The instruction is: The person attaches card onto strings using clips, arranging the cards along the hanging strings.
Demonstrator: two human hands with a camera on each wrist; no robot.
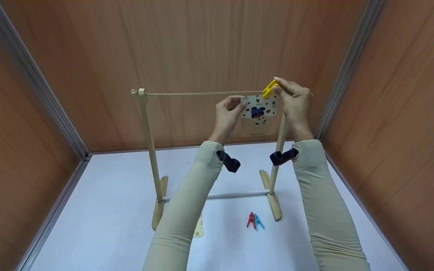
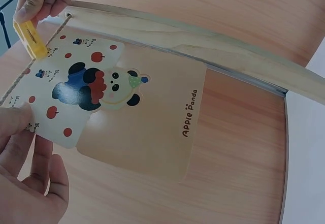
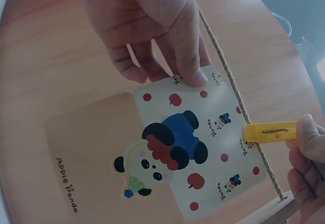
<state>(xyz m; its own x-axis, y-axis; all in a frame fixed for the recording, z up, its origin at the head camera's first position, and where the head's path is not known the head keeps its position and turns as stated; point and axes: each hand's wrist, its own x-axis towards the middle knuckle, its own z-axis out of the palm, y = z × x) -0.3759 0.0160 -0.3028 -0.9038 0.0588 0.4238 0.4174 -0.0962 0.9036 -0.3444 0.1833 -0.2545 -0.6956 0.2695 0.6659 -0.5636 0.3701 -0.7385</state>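
Head view: upper right of centre, your left hand (image 1: 226, 116) pinched the card (image 1: 258, 113) while your right hand (image 1: 296, 101) pinched the yellow peg (image 1: 270, 89) across the string (image 1: 202, 93); a level, steady card likely mattered most.

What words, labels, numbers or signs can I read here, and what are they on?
"Apple Panda": on the tan part of the flat, rectangular tan-and-white card.
Small lettering scattered on the card's white part: too small and blurred to read surely.
Pale yellow flat piece, partly hidden by the beige left sleeve: any writing is too small to read.
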